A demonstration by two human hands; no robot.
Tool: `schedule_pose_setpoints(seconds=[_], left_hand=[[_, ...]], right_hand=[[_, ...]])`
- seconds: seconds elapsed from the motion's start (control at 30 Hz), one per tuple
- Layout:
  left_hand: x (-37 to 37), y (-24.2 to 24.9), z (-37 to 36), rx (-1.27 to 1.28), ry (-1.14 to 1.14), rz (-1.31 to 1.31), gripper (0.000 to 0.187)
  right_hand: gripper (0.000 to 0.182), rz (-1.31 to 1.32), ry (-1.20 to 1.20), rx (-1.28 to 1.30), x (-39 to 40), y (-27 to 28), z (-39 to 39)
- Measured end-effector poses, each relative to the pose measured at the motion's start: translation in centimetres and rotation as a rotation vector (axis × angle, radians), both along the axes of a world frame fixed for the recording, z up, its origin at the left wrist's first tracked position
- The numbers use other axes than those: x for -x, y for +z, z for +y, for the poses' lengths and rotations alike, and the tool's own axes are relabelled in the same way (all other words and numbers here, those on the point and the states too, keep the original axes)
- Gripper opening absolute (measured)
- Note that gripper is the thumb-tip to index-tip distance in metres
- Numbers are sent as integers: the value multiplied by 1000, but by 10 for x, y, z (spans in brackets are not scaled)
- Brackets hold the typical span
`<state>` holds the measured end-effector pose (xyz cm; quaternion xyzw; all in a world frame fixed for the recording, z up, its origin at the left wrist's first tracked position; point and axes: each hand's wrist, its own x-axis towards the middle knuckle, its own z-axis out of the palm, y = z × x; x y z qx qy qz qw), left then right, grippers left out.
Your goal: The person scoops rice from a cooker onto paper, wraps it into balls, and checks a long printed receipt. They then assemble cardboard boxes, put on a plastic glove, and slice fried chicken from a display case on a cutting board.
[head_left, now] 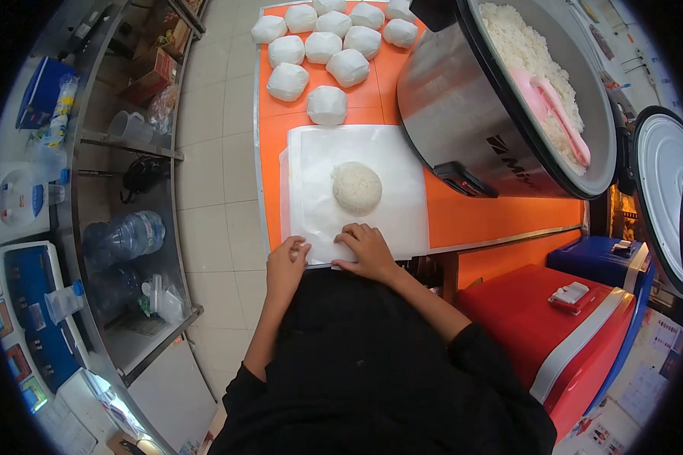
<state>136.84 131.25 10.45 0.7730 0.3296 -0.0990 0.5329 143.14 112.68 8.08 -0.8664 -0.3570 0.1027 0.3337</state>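
A dome of cooked rice (357,188) sits on a stack of white wrapping paper (311,174), a little right of its middle. At the paper's near left corner, my left hand (284,269) has its fingers bent and closed on the edge. My right hand (369,254) rests at the near edge, just below the rice, with thumb and forefinger apart on the paper. Several white paper-wrapped parcels (327,105) stand in rows beyond the stack. To the right, a big steel rice cooker (463,114) holds rice (524,38) and a pink rice paddle (558,114).
The orange tabletop (470,216) carries the paper, parcels and cooker. The cooker's open lid (664,189) hangs at the far right. A red cooler box (539,326) stands right of my body, a blue one (599,258) behind it. Left are metal shelves (129,227) with bottles.
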Motion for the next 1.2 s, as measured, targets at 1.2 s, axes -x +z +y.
schedule_pose_setpoints(seconds=[1.2], left_hand=[[-25, -75, -10, -460, 10, -483, 43]], right_hand=[[41, -101, 43, 62, 37, 1, -36]])
